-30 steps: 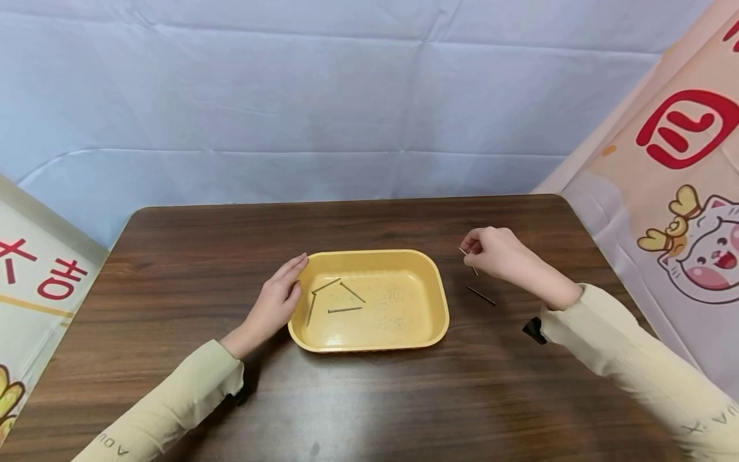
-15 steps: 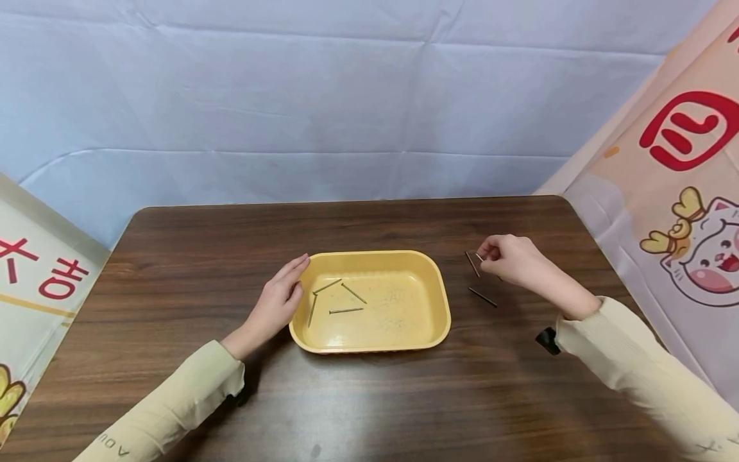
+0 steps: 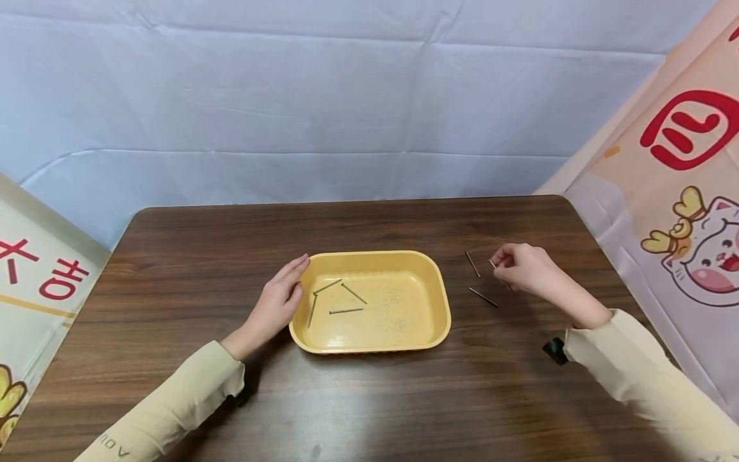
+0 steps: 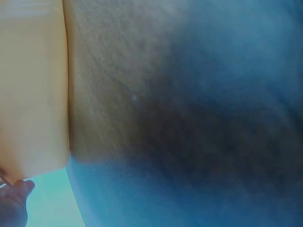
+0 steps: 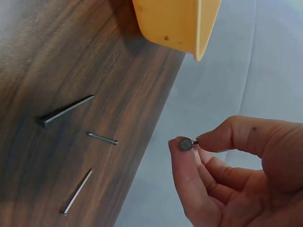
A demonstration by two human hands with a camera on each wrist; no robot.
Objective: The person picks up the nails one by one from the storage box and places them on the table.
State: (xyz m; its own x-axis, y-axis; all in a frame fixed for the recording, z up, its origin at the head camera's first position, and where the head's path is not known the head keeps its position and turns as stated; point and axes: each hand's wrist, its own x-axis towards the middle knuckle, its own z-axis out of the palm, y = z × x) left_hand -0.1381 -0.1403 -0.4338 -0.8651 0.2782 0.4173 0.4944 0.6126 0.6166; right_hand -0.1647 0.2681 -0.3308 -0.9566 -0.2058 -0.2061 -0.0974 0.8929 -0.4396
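My left hand [image 3: 278, 300] rests along the left rim of a yellow plastic tray [image 3: 369, 346], fingers fairly straight. In the left wrist view one of its fingertips [image 4: 16, 196] touches the tray's corner. Right of the tray, the thumb and index finger of my right hand [image 3: 528, 269] pinch a nail [image 5: 185, 144], its flat head showing in the right wrist view. Loose on the table by this hand lie a far nail [image 3: 472, 264] and a nearer nail [image 3: 483, 297]. The right wrist view shows a third nail [image 5: 77, 193] on the wood.
Several more nails [image 3: 346, 311] lie in the tray's left half. A dark wood-grain table [image 3: 369, 410] carries everything. Behind it hangs a pale cloth [image 3: 346, 115], with a printed banner [image 3: 687, 212] at the right.
My right hand has moved right and toward me. The far nail, at its fingertips a second ago, now lies uncovered on the table. My left hand and the tray look the same.
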